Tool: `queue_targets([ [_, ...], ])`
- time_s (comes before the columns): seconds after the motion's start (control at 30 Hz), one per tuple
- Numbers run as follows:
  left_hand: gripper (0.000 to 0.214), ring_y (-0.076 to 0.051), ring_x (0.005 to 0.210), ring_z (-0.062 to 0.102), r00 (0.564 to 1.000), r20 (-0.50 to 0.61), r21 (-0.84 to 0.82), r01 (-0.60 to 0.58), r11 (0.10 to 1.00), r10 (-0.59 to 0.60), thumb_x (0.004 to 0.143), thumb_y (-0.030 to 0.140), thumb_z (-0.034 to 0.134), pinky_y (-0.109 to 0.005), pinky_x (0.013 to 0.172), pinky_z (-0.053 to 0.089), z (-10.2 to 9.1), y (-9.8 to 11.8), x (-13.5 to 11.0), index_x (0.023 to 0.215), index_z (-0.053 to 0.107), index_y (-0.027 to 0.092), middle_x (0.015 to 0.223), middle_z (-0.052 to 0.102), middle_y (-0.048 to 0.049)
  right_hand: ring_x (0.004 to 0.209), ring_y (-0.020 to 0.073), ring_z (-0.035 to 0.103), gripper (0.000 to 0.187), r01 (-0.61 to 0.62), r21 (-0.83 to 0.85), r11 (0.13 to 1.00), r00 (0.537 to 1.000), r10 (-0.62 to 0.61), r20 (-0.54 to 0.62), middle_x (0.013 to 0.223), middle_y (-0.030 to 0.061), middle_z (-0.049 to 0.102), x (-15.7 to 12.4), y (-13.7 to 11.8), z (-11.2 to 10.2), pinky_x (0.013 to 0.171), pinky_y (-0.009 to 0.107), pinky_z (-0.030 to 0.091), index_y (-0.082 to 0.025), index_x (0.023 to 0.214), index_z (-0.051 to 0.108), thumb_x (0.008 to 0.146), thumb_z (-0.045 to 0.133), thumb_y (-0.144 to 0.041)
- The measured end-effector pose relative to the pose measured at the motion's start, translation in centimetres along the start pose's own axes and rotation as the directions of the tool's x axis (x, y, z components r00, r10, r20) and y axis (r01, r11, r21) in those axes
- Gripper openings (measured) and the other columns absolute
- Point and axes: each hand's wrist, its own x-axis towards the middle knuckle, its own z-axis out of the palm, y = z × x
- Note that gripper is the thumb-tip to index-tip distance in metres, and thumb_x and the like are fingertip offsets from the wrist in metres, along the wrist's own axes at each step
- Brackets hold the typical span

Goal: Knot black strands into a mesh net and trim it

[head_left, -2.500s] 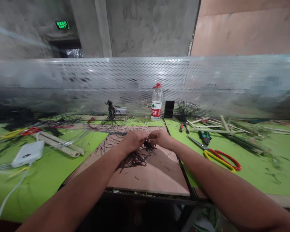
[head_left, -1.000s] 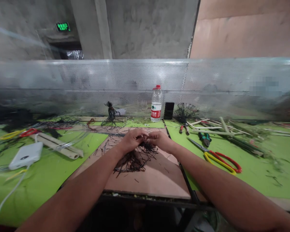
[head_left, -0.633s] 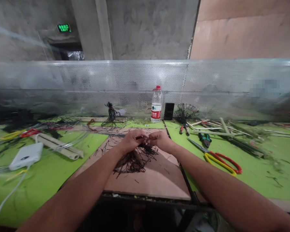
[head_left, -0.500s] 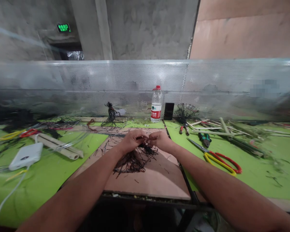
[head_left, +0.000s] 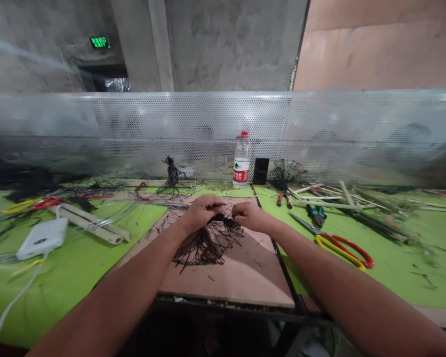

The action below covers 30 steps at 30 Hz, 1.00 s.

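Observation:
A tangled bundle of thin dark twigs (head_left: 208, 243) lies on a pinkish-brown board (head_left: 238, 272) in front of me. My left hand (head_left: 200, 212) is closed, its fingers pinching the top of the bundle. My right hand (head_left: 250, 216) is closed in a loose fist just right of it, also gripping strands at the top of the bundle. A small gap separates the two hands.
Red-and-yellow scissors (head_left: 338, 244), green-handled pliers (head_left: 315, 213) and pale sticks (head_left: 319, 198) lie right on the green table (head_left: 67, 267). A water bottle (head_left: 241, 159), a dark phone (head_left: 260, 170) and a perforated metal screen (head_left: 134, 129) stand behind. A white power bank (head_left: 40, 238) and tubes (head_left: 92, 225) lie left.
My hands, touching at the fingertips before, have drawn slightly apart at the top of the twig bundle. The bundle has spread a little on the board.

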Motion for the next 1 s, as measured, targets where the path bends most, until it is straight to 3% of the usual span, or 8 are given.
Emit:
queue_targets([
  [0.2, 0.019, -0.015, 0.082, 0.058, 0.991, -0.102, -0.009, 0.089, 0.996, -0.09, 0.08, 0.016, 0.054, -0.029, 0.078, 0.046, -1.2, 0.1, 0.5, 0.09, 0.07, 0.016, 0.088, 0.064, -0.0062, 0.052, 0.0093, 0.036, 0.011, 0.079, -0.077, 0.994, 0.979, -0.063, 0.194, 0.055, -0.0027, 0.045, -0.5, -0.2, -1.6, 0.05, 0.023, 0.025, -0.016, 0.058, 0.055, 0.064, 0.047, -0.011],
  [0.33, 0.022, -0.013, 0.07, 0.055, 0.959, -0.2, -0.09, 0.185, 0.979, -0.199, 0.081, 0.023, 0.054, -0.026, 0.069, 0.045, -1.9, -0.8, 0.5, 0.097, 0.067, 0.015, 0.083, 0.061, -0.0046, 0.052, 0.0093, 0.038, 0.01, 0.105, -0.067, 0.992, 0.939, -0.077, 0.335, 0.056, -0.0022, 0.047, -0.7, 0.2, -1.7, 0.05, 0.023, 0.026, -0.016, 0.057, 0.055, 0.064, 0.049, -0.011],
  [0.43, 0.025, -0.011, 0.062, 0.052, 0.94, -0.22, -0.16, 0.228, 0.96, -0.26, 0.081, 0.029, 0.056, -0.025, 0.065, 0.043, -2.2, -1.2, 0.4, 0.098, 0.066, 0.014, 0.073, 0.058, -0.0016, 0.054, 0.01, 0.042, 0.009, 0.062, -0.04, 0.997, 0.933, -0.043, 0.358, 0.058, -0.0013, 0.05, -0.6, 0.4, -1.5, 0.051, 0.023, 0.028, -0.016, 0.06, 0.057, 0.065, 0.05, -0.012],
  [0.53, 0.024, -0.011, 0.063, 0.052, 0.942, -0.196, -0.201, 0.233, 0.952, -0.272, 0.08, 0.03, 0.057, -0.024, 0.064, 0.042, -2.0, -1.1, 0.3, 0.097, 0.066, 0.015, 0.072, 0.057, -0.0008, 0.056, 0.0103, 0.044, 0.01, -0.007, 0.015, 1.0, 0.965, 0.003, 0.262, 0.062, -0.0006, 0.053, -0.4, 0.5, -1.3, 0.052, 0.023, 0.031, -0.015, 0.066, 0.059, 0.064, 0.05, -0.011],
  [0.67, 0.024, -0.011, 0.065, 0.052, 0.953, -0.138, -0.229, 0.235, 0.944, -0.271, 0.078, 0.026, 0.058, -0.024, 0.064, 0.042, -1.6, -0.5, 0.3, 0.098, 0.066, 0.015, 0.073, 0.058, -0.0009, 0.065, 0.0126, 0.05, 0.026, -0.143, 0.146, 0.979, 0.988, 0.149, -0.028, 0.077, 0.0029, 0.06, 0.2, 1.0, -0.5, 0.057, 0.024, 0.038, -0.015, 0.095, 0.062, 0.069, 0.056, -0.018],
  [0.8, 0.02, -0.014, 0.078, 0.056, 0.977, -0.046, -0.242, 0.19, 0.952, -0.207, 0.078, 0.026, 0.058, -0.026, 0.073, 0.045, -1.1, 0.5, 0.3, 0.092, 0.067, 0.015, 0.086, 0.062, -0.0044, 0.083, 0.0159, 0.056, 0.058, -0.044, 0.263, 0.964, 0.983, 0.089, -0.16, 0.111, 0.0095, 0.06, 0.4, 1.6, 1.1, 0.073, 0.029, 0.045, -0.018, 0.123, 0.052, 0.066, 0.065, -0.02],
  [0.9, 0.018, -0.016, 0.082, 0.057, 0.985, 0.013, -0.234, 0.17, 0.957, -0.171, 0.078, 0.026, 0.059, -0.028, 0.077, 0.045, -0.8, 1.0, 0.4, 0.09, 0.067, 0.015, 0.087, 0.063, -0.0049, 0.078, 0.0159, 0.058, 0.047, 0.026, 0.31, 0.95, 0.997, -0.002, -0.077, 0.098, 0.0068, 0.065, 0.3, 1.2, 1.8, 0.069, 0.028, 0.047, -0.017, 0.113, 0.06, 0.066, 0.063, -0.016],
  [1.0, 0.018, -0.016, 0.083, 0.057, 0.984, -0.017, -0.232, 0.169, 0.958, -0.177, 0.077, 0.028, 0.06, -0.029, 0.079, 0.045, -0.7, 0.9, 0.5, 0.087, 0.067, 0.014, 0.087, 0.063, -0.0053, 0.052, 0.0122, 0.052, 0.013, -0.092, 0.343, 0.935, 0.995, 0.102, -0.01, 0.059, 0.0003, 0.058, 0.2, 0.7, 1.8, 0.052, 0.025, 0.042, -0.015, 0.077, 0.064, 0.072, 0.052, -0.015],
])
